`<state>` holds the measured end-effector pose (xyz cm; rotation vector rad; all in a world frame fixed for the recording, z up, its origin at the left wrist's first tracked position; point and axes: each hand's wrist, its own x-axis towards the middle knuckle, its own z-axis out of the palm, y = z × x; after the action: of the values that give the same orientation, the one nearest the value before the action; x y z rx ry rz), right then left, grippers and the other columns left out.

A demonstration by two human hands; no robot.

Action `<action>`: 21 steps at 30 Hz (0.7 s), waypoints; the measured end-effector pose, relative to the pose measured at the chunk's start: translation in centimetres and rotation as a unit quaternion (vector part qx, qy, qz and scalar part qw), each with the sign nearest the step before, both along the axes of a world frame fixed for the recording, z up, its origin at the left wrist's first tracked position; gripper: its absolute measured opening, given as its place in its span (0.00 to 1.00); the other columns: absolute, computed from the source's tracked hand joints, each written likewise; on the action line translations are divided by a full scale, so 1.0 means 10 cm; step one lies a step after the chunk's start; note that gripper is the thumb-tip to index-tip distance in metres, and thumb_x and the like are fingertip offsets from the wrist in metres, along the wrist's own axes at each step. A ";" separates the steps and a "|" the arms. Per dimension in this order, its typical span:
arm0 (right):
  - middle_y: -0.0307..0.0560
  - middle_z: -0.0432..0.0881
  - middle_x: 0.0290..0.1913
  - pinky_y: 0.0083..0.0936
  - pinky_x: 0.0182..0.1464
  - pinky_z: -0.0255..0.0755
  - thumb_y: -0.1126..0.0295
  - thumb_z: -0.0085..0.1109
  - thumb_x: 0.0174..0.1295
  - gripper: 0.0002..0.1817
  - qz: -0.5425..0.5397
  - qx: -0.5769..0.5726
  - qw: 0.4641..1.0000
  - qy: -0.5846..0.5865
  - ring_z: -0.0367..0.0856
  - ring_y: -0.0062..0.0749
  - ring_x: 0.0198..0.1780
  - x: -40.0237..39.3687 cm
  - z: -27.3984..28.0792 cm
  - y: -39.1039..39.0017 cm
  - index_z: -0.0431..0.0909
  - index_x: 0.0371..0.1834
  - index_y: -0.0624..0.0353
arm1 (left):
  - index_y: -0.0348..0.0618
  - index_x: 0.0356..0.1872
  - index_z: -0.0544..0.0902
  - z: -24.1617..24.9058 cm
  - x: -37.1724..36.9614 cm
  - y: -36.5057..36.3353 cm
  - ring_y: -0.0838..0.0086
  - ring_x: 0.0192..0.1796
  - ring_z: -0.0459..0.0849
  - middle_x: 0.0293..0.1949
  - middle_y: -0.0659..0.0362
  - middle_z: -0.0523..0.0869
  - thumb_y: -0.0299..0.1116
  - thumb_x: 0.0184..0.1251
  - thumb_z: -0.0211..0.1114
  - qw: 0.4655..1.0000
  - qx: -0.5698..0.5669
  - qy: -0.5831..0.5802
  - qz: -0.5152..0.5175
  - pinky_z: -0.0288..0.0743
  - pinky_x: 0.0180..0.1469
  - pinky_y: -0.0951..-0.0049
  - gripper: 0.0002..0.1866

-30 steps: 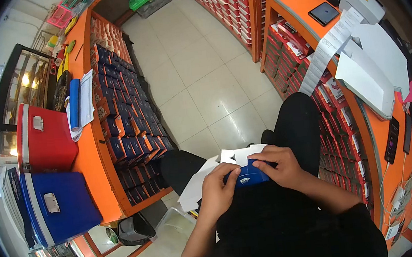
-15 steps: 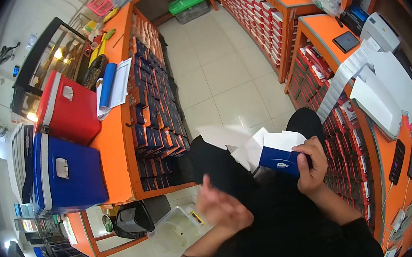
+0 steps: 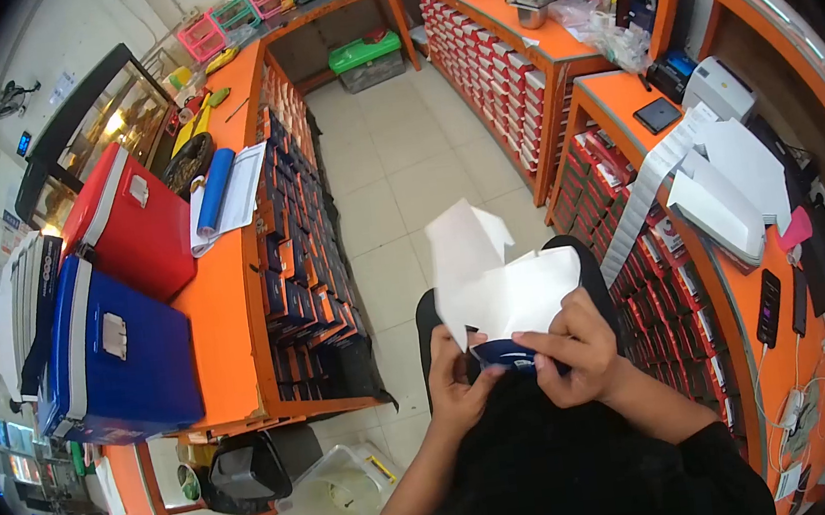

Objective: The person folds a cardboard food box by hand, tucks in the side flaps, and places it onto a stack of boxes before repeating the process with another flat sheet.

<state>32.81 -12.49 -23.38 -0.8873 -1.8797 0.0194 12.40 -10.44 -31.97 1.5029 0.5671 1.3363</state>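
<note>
Low in the frame's centre, my two hands share a white-and-blue carton: left hand pinching its lower left corner, right hand closed on the blue edge. It looks light, thin and easily creased, best held by its folds.

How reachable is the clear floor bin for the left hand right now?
Likely not as is: the left hand holds the blue-and-white card, and the clear bin sits down on the floor, off to the left.
</note>
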 end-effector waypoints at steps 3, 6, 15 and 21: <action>0.40 0.67 0.26 0.32 0.35 0.62 0.78 0.62 0.46 0.18 -0.004 0.003 1.000 0.004 0.67 0.35 0.27 -0.02 0.07 0.07 0.90 0.43 0.61 | 0.42 0.69 0.73 -0.12 -0.08 0.04 0.61 0.71 0.69 0.64 0.54 0.68 0.56 0.75 0.65 0.999 0.013 -0.031 -0.010 0.64 0.74 0.57 0.33; 0.41 0.66 0.26 0.31 0.34 0.61 0.76 0.62 0.45 0.18 0.002 -0.006 1.000 0.002 0.66 0.34 0.29 -0.08 0.06 0.20 0.91 0.42 0.61 | 0.48 0.70 0.68 -0.27 -0.09 0.10 0.61 0.64 0.77 0.62 0.52 0.75 0.55 0.76 0.65 0.978 -0.111 -0.174 0.030 0.73 0.65 0.59 0.32; 0.38 0.66 0.26 0.34 0.36 0.58 0.79 0.62 0.39 0.27 0.044 0.000 0.997 -0.060 0.64 0.34 0.28 -0.57 -0.07 0.75 0.89 0.49 0.58 | 0.37 0.53 0.86 -0.17 -0.34 0.36 0.73 0.47 0.85 0.47 0.58 0.88 0.32 0.74 0.71 0.985 0.035 0.051 0.162 0.79 0.52 0.72 0.13; 0.39 0.66 0.27 0.33 0.36 0.59 0.81 0.61 0.36 0.23 0.158 -0.025 0.987 -0.032 0.65 0.36 0.28 -0.46 -0.31 0.91 0.85 0.42 0.57 | 0.35 0.66 0.80 -0.35 -0.49 0.54 0.70 0.62 0.82 0.60 0.55 0.85 0.27 0.69 0.75 0.991 -0.100 0.024 0.084 0.75 0.65 0.68 0.26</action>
<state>28.23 -3.39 -26.47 -0.6203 -2.0717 0.2348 7.47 -5.06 -35.49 1.3500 0.8493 1.3313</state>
